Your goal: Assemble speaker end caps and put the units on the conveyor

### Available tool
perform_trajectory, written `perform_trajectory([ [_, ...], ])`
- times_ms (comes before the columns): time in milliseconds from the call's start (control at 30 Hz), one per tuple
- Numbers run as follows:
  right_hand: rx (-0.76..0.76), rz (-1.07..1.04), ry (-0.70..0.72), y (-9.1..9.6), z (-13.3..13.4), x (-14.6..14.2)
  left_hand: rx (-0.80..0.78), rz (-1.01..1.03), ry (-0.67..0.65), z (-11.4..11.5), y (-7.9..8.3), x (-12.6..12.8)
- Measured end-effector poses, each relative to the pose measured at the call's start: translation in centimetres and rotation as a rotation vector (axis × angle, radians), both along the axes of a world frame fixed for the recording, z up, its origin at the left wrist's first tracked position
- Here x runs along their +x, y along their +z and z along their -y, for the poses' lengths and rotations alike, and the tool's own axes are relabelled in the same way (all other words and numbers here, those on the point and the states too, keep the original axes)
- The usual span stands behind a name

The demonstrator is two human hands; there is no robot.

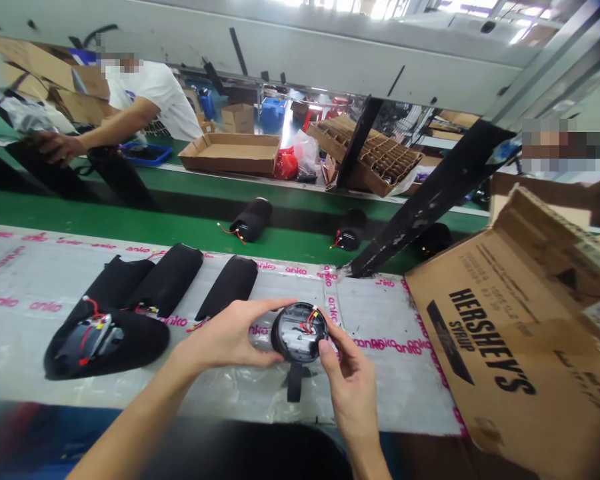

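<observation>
We grip a round black housing (pixel 300 332) between our left hand (pixel 225 335) and right hand (pixel 345 370), both clamped on its rim just above the near middle of the table. Its open face tilts up toward us, with red and yellow wires (pixel 309 322) inside, so its short central axis points up and slightly near. A black strap (pixel 294 382) hangs from its near edge. Beneath lies a plastic sheet (pixel 380 377) printed with pink "anko" lettering. To our left lie three black fabric-covered cylinders, their long axes running near to far; the nearest (pixel 105 343) shows wiring at its open end. To our right sits a cardboard box (pixel 490 340) marked HERSHEY'S. Beyond, black cylinders (pixel 251 220) lie on a green conveyor (pixel 130 223), and a co-worker (pixel 147 97) stands far left.
</observation>
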State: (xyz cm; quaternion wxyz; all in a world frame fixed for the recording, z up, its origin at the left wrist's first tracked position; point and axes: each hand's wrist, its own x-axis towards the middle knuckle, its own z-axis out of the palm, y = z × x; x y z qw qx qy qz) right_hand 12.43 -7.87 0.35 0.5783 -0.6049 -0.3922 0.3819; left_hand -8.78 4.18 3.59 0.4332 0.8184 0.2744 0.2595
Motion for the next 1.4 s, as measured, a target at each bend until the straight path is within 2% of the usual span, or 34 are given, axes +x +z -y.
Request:
perform_trajectory([
  [100, -0.01, 0.005, 0.013, 0.0, 0.2, 0.1, -0.015, 0.016, 0.006, 0.9, 0.1, -0.3],
  [200, -0.016, 0.008, 0.013, -0.1, 0.3, 0.1, -0.198, 0.077, -0.036, 1.2, 0.0, -0.1],
  [267, -0.011, 0.014, 0.011, -0.1, 0.3, 0.0, -0.313, 0.173, -0.023, 1.5, -0.5, 0.9],
  [400, 0.005, 0.048, -0.01, -0.3, 0.3, -0.4, -0.468, 0.391, 0.232, 3.0, -2.4, 4.7],
  [467, 0.025, 0.06, -0.01, -0.5, 0.5, -0.4, -0.532, 0.486, 0.316, 3.7, -3.0, 6.1],
  [533, 0.076, 0.073, 0.053, -0.8, 0.7, 0.3, -0.545, 0.514, 0.327, 4.1, -3.1, 6.5],
  [667, 0.19, 0.154, 0.325, -1.5, 0.5, 3.4, -0.449, 0.423, 0.271, 4.0, -2.6, 6.0],
  [733, 0.215, 0.229, 0.387, -1.7, -0.1, 4.7, -0.425, 0.403, 0.264, 3.9, -2.5, 5.7],
  [867, 0.267, 0.294, 0.343, -1.5, -1.3, 5.3, -0.418, 0.403, 0.27, 3.9, -2.7, 5.7],
  [1033, 0.075, 0.175, 0.284, -0.2, -0.4, 4.1, -0.396, 0.382, 0.233, 3.9, -2.5, 5.6],
  [1133, 0.055, 0.027, 0.28, 0.1, 0.7, 3.0, -0.406, 0.377, 0.237, 3.9, -2.3, 5.5],
  [1200, 0.068, -0.053, 0.216, -0.3, 1.1, 2.1, -0.402, 0.388, 0.24, 4.1, -2.3, 5.5],
  [1300, 0.066, -0.071, 0.027, -1.4, 0.9, 0.6, -0.396, 0.404, 0.25, 4.5, -2.3, 5.5],
  [1400, 0.094, -0.075, -0.036, -2.5, 0.6, -0.2, -0.406, 0.407, 0.265, 4.7, -2.3, 5.6],
])
